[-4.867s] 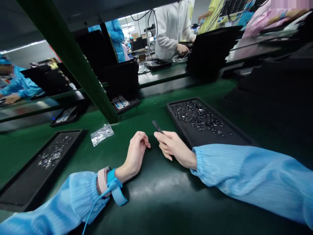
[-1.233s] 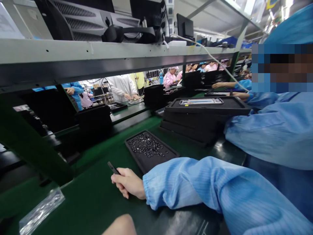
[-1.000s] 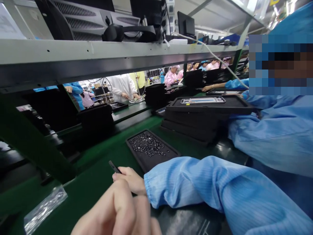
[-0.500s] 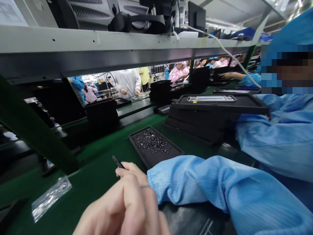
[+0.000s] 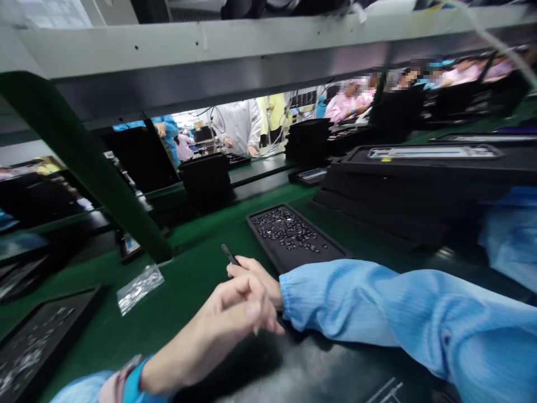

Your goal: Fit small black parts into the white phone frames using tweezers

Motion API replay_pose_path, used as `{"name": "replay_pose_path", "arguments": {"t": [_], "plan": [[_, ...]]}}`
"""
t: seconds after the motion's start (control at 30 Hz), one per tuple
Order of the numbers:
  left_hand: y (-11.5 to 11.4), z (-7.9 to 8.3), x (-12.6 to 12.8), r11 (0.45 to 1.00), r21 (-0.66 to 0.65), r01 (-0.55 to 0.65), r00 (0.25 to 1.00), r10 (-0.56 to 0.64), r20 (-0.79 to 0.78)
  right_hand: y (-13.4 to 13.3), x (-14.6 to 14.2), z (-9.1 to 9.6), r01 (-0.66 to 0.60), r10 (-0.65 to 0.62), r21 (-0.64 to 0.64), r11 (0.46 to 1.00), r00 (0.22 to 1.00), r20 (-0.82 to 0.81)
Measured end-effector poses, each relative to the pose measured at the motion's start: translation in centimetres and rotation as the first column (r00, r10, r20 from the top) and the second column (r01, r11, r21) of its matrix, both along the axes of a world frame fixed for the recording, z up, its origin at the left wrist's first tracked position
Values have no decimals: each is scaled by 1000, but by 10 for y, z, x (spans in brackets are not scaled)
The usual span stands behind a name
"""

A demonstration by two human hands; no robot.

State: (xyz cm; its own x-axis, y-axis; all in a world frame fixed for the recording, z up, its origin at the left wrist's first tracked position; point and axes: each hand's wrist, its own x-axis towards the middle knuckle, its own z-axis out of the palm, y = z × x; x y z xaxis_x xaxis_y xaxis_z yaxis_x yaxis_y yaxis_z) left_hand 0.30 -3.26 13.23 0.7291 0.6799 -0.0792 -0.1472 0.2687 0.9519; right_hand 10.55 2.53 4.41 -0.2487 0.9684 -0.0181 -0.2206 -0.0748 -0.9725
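In the head view my left hand hangs in the lower middle, above the bench. Its fingers are loosely bent and a little apart, and no object shows in them. Just beyond it, my right hand reaches in from the right in a blue sleeve. The fingers of that hand are closed on a slim black tool that points up and to the left; its working end is too small to identify. Behind the right wrist lies a black tray scattered with many small dark, shiny parts.
A small clear plastic bag lies on the green bench. Another black tray with small parts is at left. A slanted green post and low shelf cross the view. Stacked black trays and a blue sleeve stand right.
The view has shifted left, bringing the left tray into sight. My left hand has moved away from the camera and loosened from a curled fist. The right hand still holds the black tool.
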Motion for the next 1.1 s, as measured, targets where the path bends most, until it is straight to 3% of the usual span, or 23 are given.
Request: {"name": "replay_pose_path", "arguments": {"t": [0.07, 0.17, 0.23, 0.33, 0.8, 1.1], "plan": [[12, -22, -13, 985, -75, -155, 988, 155, 0, -4, 0, 5, -26, 27, -49, 998, 999, 20], [30, -57, -32, 916, -210, -343, 932, 359, 45, -6, 2, 9, -52, 58, -117, 992, 997, 54], [41, -74, -40, 876, -291, -384, 897, 429, 108, -5, 5, 5, -51, 56, -102, 994, 997, 47], [55, -87, -44, 860, -362, -360, 877, 445, 183, -3, 10, -5, -69, 70, -46, 997, 997, 25], [58, -90, -40, 864, -381, -329, 877, 429, 217, -5, 16, -10, -58, 57, -54, 997, 998, -19], [55, -90, -40, 908, -215, -359, 909, 393, 140, -5, 15, -9, -55, 54, -66, 996, 998, -22]]}}
